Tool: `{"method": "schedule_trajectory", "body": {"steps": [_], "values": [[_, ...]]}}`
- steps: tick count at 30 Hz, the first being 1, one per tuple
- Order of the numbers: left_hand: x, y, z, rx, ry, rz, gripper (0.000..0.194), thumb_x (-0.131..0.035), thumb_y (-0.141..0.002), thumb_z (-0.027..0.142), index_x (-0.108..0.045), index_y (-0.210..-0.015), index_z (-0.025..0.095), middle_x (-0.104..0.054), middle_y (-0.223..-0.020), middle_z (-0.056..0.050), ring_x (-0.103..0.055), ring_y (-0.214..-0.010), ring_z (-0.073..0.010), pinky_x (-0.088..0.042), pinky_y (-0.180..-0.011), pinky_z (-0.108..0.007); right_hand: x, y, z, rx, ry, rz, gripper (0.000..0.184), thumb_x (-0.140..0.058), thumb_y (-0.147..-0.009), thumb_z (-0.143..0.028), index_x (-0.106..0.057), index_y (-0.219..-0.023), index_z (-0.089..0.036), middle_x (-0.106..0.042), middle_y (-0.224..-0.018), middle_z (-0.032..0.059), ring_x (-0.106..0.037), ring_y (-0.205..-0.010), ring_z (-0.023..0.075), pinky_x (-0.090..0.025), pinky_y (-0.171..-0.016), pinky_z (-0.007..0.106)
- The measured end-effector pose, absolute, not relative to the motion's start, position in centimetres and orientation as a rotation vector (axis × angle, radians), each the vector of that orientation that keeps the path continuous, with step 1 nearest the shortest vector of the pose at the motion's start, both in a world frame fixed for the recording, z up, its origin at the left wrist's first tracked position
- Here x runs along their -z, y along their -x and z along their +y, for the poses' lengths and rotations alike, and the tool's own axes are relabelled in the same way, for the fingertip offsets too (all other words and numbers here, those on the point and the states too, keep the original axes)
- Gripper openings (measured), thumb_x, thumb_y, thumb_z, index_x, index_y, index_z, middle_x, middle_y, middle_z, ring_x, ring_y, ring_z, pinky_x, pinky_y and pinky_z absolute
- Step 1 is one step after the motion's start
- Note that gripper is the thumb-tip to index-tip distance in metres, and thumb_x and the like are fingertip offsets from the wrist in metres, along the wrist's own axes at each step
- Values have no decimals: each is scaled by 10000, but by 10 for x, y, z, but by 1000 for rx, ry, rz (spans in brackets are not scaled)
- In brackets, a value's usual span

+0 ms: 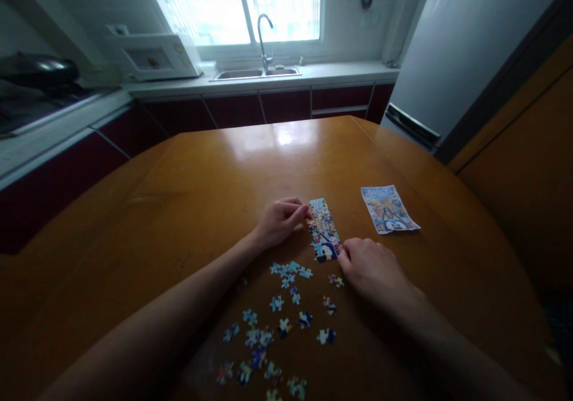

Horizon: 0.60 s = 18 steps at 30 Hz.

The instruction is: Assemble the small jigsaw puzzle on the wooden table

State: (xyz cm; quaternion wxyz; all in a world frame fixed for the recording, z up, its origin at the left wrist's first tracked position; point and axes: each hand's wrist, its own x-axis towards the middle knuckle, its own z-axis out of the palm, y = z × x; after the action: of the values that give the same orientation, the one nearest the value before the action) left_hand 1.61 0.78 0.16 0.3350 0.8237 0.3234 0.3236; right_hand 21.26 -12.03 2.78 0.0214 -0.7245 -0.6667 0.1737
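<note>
A partly assembled jigsaw puzzle (323, 228) lies on the wooden table as a narrow upright strip, with a dark blue and white figure at its near end. My left hand (282, 221) is closed at its left edge, thumb against the fingers; whatever the fingertips pinch is too small to make out. At the lower right corner, my right hand (373, 267) is closed with its thumb and finger on the puzzle's edge. Nearer to me, loose light blue puzzle pieces (290, 271) lie in a cluster, and several mixed pieces (258, 336) are scattered below them.
A creased picture sheet (388, 210) lies right of the puzzle. The large wooden table (215, 180) has angled far corners. Beyond it are a counter with a sink (255, 74), a white microwave (154, 58), a stove at left and a fridge (465, 49) at right.
</note>
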Motion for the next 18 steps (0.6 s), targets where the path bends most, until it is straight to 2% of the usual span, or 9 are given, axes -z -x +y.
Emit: {"method": "schedule_trajectory", "body": {"steps": [9,18], "values": [[-2,-18,4,-701,-2355,760,377,-485,-1009,338,-799,-859,193,-647,-792,-50,-586,-777,-141,-455,-725,-280,-26,-214,-120,-517,2240,-2081,310,-446,-938,-304,-682,-775,-187,-752,-824,119,-684,-714,259,-258,-557,340],[-3,-18,4,-770,-2256,792,375,-499,-994,336,-792,-815,185,-648,-791,-50,-594,-717,-124,-450,-663,-263,-29,-213,-121,-541,2253,-2075,314,-443,-945,-301,-701,-812,-182,-759,-859,128,-696,-745,259,-298,-568,334]]}}
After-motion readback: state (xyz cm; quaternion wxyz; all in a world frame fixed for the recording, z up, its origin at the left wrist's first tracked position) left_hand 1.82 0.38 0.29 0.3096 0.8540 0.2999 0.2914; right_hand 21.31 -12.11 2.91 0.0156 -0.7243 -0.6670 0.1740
